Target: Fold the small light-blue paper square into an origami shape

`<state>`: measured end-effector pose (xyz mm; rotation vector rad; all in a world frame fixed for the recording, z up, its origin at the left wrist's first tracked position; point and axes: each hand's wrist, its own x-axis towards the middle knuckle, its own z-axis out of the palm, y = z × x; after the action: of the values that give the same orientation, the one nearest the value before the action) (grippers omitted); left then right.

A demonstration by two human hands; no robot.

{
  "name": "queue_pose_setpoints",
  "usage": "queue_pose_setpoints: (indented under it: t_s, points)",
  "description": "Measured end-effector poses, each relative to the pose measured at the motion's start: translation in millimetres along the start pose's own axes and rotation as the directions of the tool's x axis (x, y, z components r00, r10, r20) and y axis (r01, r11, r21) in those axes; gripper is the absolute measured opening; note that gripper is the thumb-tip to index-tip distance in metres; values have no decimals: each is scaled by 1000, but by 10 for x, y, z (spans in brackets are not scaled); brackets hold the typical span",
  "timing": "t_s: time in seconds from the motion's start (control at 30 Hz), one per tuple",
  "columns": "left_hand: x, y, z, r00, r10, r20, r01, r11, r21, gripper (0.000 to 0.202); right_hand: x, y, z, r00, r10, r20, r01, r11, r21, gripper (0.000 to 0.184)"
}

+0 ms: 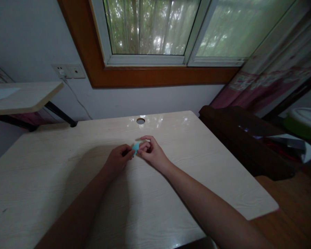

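Observation:
A small light-blue piece, flat and angular like folded paper (pixel 135 147), is held between my two hands above the pale desk (pixel 184 193). My left hand (pixel 119 157) pinches its lower left side between thumb and fingers. From the right, my right hand (pixel 152 152) grips its edge with the thumb and a curled finger, while the index finger stretches out above it. The fingers cover part of the piece, so its full shape is hidden.
A round cable hole (pixel 140 121) sits near the desk's back edge. At the left stands a raised shelf (pixel 28 98) on black legs. A dark object (pixel 197 243) lies at the front edge. Dark wooden furniture (pixel 238 138) stands beyond the right edge, below a curtain (pixel 261 76).

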<state>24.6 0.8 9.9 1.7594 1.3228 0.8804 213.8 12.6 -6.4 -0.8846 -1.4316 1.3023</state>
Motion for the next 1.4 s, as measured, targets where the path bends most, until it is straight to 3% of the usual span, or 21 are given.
queue_pose_setpoints:
  t_s: [0.3,0.73,1.0,1.23,1.4]
  points:
    - [5,11,4,999,25,43,-27,999,40,24,-13,-17,8,1000,-3,-30,3,1000,3,44]
    - [-6,60,-14,1000,1,10,-1,998,55,17,-22,-28,44,999,-18,-41,15,998,-64,37]
    - [-1,-20,-7,999,-38,-23,37,998,-54,20,20,-3,29,995,-10,-104,18,997,76,37]
    - [2,25,-62,987,-104,-122,88,987,-132,15,73,-3,-33,974,34,-223,7,983,182,43]
    - [21,69,-52,989,-75,-130,43,970,-239,16,59,20,-20,988,20,-153,-1,992,128,45]
